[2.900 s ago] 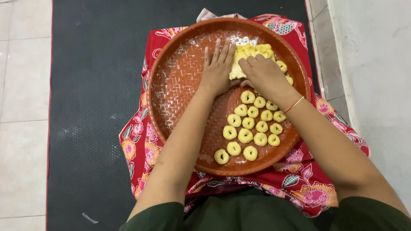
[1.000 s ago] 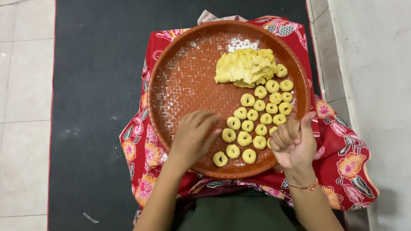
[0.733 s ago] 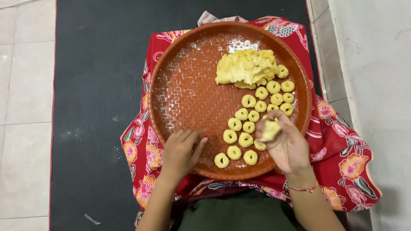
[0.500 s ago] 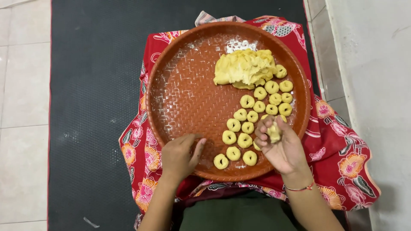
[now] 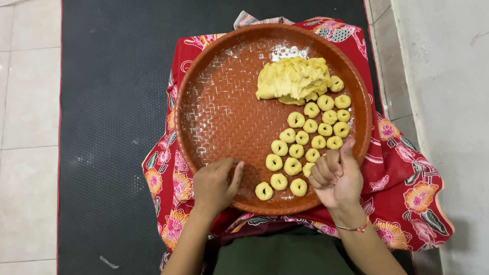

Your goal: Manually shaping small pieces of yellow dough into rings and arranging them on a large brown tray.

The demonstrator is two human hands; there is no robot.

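Overhead view of a person's lap. At far left, pale floor tiles [image 5: 28, 102], then a dark mat [image 5: 112, 102]. In the centre, a round brown woven tray [image 5: 224, 117] rests on a red floral cloth [image 5: 407, 193] over the knees.

The left hand [image 5: 216, 184], lower centre-left, lies on the tray's near rim, its grip loose and holding nothing, fingers slightly spread; it sits much as it did half a second ago.

Right of it, small yellow dough rings [image 5: 305, 140] run in a diagonal band up to a dough lump [image 5: 294, 80] at upper centre-right.

The right hand [image 5: 336, 175], lower centre-right, has curled into a closed grip, thumb up. The dough piece seen between its fingers half a second ago is now hidden; I cannot tell whether it is still inside. The hand covers part of one ring near the tray's edge.

A grey wall [image 5: 448, 102] fills the right. Both forearms are cut off at the bottom.
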